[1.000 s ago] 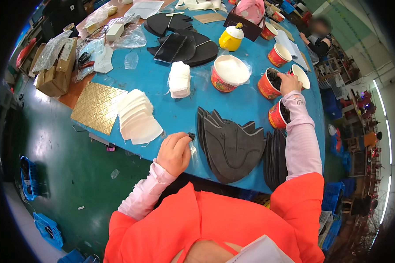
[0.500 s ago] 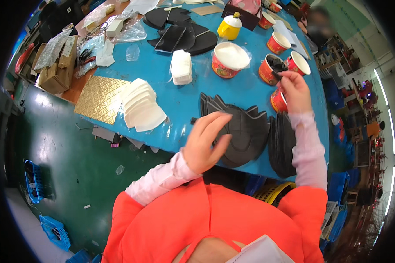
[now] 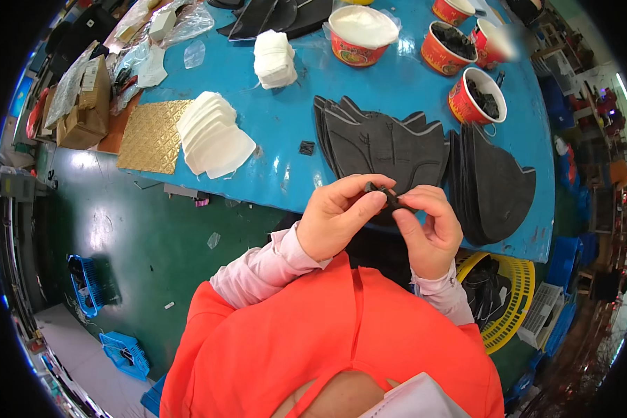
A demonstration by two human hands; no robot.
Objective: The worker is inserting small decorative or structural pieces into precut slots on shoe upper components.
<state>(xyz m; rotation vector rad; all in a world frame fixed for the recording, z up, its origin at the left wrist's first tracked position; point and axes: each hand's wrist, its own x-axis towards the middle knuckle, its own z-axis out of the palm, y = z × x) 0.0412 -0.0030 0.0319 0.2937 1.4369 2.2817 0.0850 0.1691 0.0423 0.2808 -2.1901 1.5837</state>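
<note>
Just over the front edge of the table, my left hand (image 3: 339, 214) and my right hand (image 3: 432, 228) face each other, fingertips pinched. A small black piece (image 3: 390, 198) is held between them; its exact kind is too small to tell. Right behind them lies a stack of dark grey, curved mask-like pieces (image 3: 397, 143) with notched upper edges. To its right stands a second stack of such dark pieces (image 3: 498, 184). Beyond that, a red paper cup (image 3: 458, 104) contains small black bits. A tiny black square (image 3: 306, 148) rests on the table left of the stack.
On the blue table (image 3: 279, 181) are fanned white pads (image 3: 216, 143), a gold embossed sheet (image 3: 150, 136), a white bundle (image 3: 274, 61) and a red tub of white pieces (image 3: 359, 52). More red cups (image 3: 440, 59) stand far right. A yellow basket (image 3: 524, 299) sits below, right.
My right hand has come back from the cups with a small black piece and met my left hand, which has closed on it. The view has tilted lower.
</note>
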